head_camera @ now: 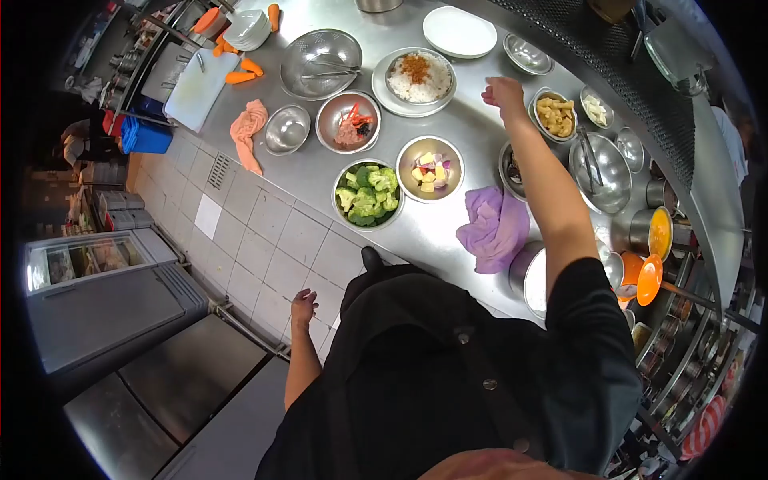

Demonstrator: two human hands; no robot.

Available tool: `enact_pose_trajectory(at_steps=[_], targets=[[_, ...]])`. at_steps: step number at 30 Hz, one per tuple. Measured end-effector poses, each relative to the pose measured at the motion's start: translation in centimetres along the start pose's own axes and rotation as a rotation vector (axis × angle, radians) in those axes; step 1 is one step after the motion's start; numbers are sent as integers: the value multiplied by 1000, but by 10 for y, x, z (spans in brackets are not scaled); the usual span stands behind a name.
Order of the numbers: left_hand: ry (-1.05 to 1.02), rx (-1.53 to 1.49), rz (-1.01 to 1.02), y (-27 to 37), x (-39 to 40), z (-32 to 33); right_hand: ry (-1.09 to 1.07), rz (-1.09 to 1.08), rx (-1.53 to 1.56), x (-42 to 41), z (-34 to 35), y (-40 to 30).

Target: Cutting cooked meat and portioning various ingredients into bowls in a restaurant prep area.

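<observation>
My right hand (503, 96) reaches over the steel counter, between a bowl of rice (420, 77) topped with orange-brown seasoning and a bowl of yellowish-brown chunks (555, 116). It appears to hold nothing, its fingers partly curled. My left hand (305, 306) hangs above the tiled floor, away from the counter, with fingers loosely bent and nothing in it. Nearest my body stand a bowl of broccoli florets (367, 195) and a bowl of cut onion and pale yellow chunks (430, 168). Behind them is a bowl of minced meat with red strips (348, 127). A crumpled purple cloth (495, 228) lies below my right forearm.
A steel colander (321, 63), an empty metal bowl (287, 129), an orange cloth (249, 135), carrots (241, 77) and a white cutting board (201, 90) are on the left. White plates (459, 31) lie at the back. A large bowl with tongs (600, 174) and pots stand right.
</observation>
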State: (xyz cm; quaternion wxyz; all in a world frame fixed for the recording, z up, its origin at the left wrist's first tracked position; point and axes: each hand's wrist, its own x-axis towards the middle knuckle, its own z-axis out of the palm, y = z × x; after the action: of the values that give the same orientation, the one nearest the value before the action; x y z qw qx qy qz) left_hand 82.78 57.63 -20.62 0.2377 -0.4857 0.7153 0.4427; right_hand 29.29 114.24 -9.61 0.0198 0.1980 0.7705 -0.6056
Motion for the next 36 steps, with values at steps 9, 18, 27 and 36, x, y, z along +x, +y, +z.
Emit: enact_pose_trajectory(at_steps=[9, 18, 27, 36], targets=[[65, 53, -28, -180, -90, -8, 578, 413, 417, 137, -31, 18], [-127, 1025, 308, -204, -119, -42, 726, 141, 346, 113, -57, -12], [-71, -142, 990, 298, -134, 30, 214, -35, 236, -176, -36, -39], [-279, 464, 1392, 360, -189, 148, 324, 122, -55, -409, -31, 21]])
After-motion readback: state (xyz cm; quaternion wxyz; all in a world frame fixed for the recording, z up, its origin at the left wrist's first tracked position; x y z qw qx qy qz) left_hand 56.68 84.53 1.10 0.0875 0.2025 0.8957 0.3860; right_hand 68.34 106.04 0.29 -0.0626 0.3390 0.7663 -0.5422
